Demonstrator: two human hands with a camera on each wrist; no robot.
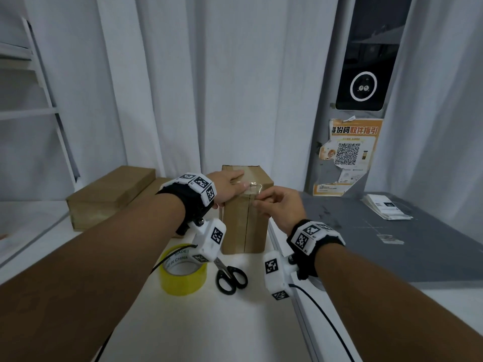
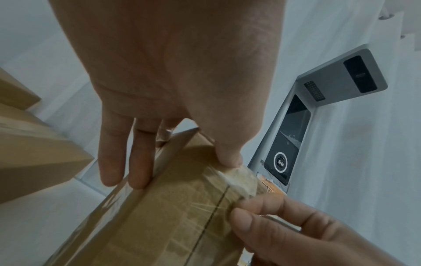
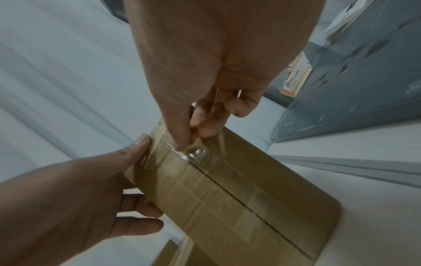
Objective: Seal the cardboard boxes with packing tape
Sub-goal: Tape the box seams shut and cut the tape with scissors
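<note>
Two hands work the top near edge of the upright brown cardboard box [image 1: 245, 218], which stands on the white worktop [image 1: 209, 322] just behind the yellow roll of packing tape [image 1: 183, 275] and the black-handled scissors [image 1: 230, 276].

Step in hand, as I judge it: laying a cut strip of clear tape [image 2: 239, 178] over the box's corner and down its near face, along the dark flap seam.

Left hand [image 1: 230, 188]: flat over the box top, fingers [image 2: 136, 162] straight, thumb pinning the tape at the edge. Right hand [image 1: 279, 205]: thumb and forefinger pinching the crumpled loose end of the strip at the seam.

Next move likely calls for pulling that end taut and smoothing it down the seam while the left hand steadies the box.

Head view alone shows roll, scissors and flat brown boxes [image 1: 109, 192] left of the upright box. Right wrist view alone shows the wrinkled tape bunched at the seam [image 3: 193, 154]; left wrist view shows the thumb pressing the strip.
</note>
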